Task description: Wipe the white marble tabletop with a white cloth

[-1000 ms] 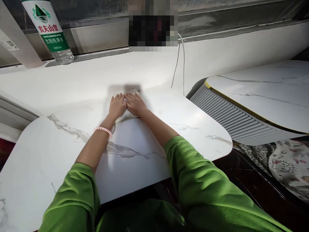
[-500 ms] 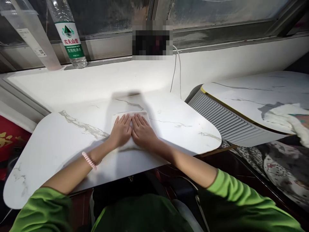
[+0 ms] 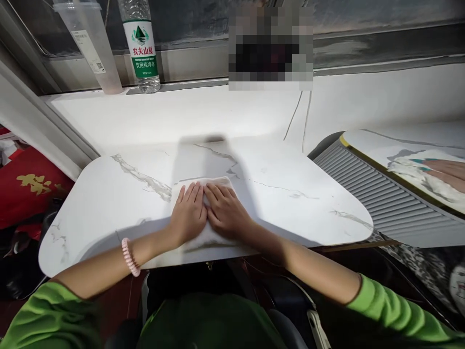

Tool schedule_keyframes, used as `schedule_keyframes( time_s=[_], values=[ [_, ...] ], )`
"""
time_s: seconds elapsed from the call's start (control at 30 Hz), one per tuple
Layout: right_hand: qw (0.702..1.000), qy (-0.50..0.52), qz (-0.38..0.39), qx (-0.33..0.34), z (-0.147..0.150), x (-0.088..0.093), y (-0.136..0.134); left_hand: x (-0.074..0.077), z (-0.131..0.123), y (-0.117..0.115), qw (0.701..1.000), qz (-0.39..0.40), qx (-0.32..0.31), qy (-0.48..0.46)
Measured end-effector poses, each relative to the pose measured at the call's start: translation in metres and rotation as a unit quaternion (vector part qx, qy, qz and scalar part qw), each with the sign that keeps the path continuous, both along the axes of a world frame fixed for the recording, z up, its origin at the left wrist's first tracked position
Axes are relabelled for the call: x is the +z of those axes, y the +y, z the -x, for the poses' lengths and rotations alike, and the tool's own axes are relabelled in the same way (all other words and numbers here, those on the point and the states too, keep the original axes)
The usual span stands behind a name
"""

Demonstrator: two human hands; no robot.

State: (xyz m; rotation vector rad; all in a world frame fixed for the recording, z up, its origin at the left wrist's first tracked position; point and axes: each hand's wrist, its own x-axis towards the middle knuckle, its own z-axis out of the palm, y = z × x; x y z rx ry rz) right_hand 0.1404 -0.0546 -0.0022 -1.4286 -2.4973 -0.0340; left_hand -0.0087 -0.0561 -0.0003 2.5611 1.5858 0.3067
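Observation:
A folded white cloth (image 3: 201,238) lies on the white marble-patterned tabletop (image 3: 290,213), close to its front edge. My left hand (image 3: 189,213) rests flat on the cloth's left half with its fingers stretched forward. Beside it, my right hand (image 3: 227,208) is pressed flat over the right half, fingers also extended. The inner sides of the two hands touch or nearly touch. Parts of the cloth under the palms are hidden. A pink coiled band (image 3: 130,257) circles my left wrist.
On the window ledge stand a labelled water bottle (image 3: 141,53) and a clear plastic container (image 3: 90,48). Thin cables (image 3: 307,121) run down the wall. At right, another person's hand (image 3: 448,172) rests on a white cloth (image 3: 407,167) over a ribbed-sided table (image 3: 366,194). Red bags (image 3: 32,189) are at left.
Both my hands and the cloth under them have slid toward the front edge of the table. The view has shifted, and more of the other person's hand shows at right.

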Motion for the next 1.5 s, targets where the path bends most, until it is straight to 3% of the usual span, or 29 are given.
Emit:
schedule_keyframes(
  time_s=[0.17,0.33,0.5,0.67,0.8,0.93,1.03,1.13,1.23,1.37,1.43,1.5],
  values=[
    [1.000,-0.001,0.014,0.002,0.018,-0.007,0.058,0.006,0.011,0.045,0.998,0.000,0.055,0.004],
    [0.999,0.003,0.021,0.028,0.041,-0.010,0.128,0.007,0.029,0.105,0.995,-0.010,0.100,0.008],
    [0.998,0.038,-0.002,0.042,0.054,-0.017,0.184,0.004,0.040,0.155,0.993,-0.008,0.118,0.026],
    [0.998,0.049,-0.006,0.050,0.057,-0.026,0.216,-0.001,0.042,0.177,0.990,-0.021,0.135,0.022],
    [0.999,0.032,-0.012,0.042,0.058,-0.025,0.216,-0.003,0.043,0.179,0.991,-0.017,0.129,0.027],
    [1.000,0.008,-0.012,0.026,0.059,-0.020,0.197,-0.002,0.044,0.168,0.991,-0.013,0.129,0.037],
    [1.000,0.017,-0.005,0.019,0.061,-0.016,0.168,0.000,0.046,0.144,0.992,-0.012,0.121,0.039],
    [0.999,0.026,-0.013,0.018,0.063,-0.016,0.121,0.002,0.051,0.101,0.994,-0.011,0.097,0.040],
    [0.999,0.024,-0.034,0.016,0.065,-0.020,0.060,0.003,0.059,0.043,0.997,-0.008,0.069,0.042],
    [0.995,0.025,-0.073,0.060,0.067,-0.024,-0.010,0.004,0.070,-0.029,0.998,-0.021,0.042,0.037],
    [0.994,0.026,-0.076,0.077,0.068,-0.024,-0.026,0.004,0.074,-0.045,0.999,-0.017,0.035,0.037],
    [0.993,0.021,-0.066,0.091,0.071,-0.022,-0.023,0.005,0.078,-0.044,0.999,-0.004,0.035,0.038]
  ],
)
